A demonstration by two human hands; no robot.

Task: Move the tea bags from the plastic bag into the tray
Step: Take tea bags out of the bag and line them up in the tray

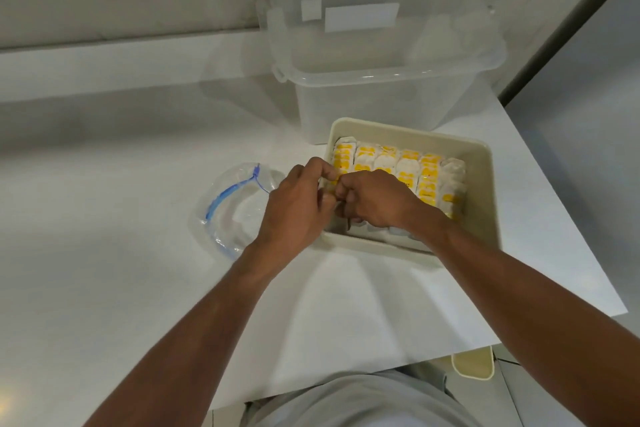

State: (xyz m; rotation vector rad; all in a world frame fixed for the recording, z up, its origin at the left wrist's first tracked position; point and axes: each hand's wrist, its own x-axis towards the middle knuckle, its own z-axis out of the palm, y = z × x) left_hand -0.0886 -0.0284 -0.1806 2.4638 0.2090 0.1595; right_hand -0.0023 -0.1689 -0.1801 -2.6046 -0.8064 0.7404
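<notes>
A cream tray (pixel 481 184) sits on the white table, packed with several rows of white and yellow tea bags (pixel 408 170). A clear plastic bag (pixel 228 208) with a blue zip strip lies to its left and looks empty. My left hand (pixel 294 204) hovers at the tray's left rim with curled fingers. My right hand (pixel 374 198) is inside the tray's near left corner, fingers curled down among the tea bags. The two hands touch, and their fingertips pinch tea bags in the leftmost row; the exact grip is hidden.
A large clear plastic storage bin (pixel 381 87) stands just behind the tray. The table's right edge (pixel 568 218) runs close past the tray. A cream object (pixel 472 366) lies below the table's near edge.
</notes>
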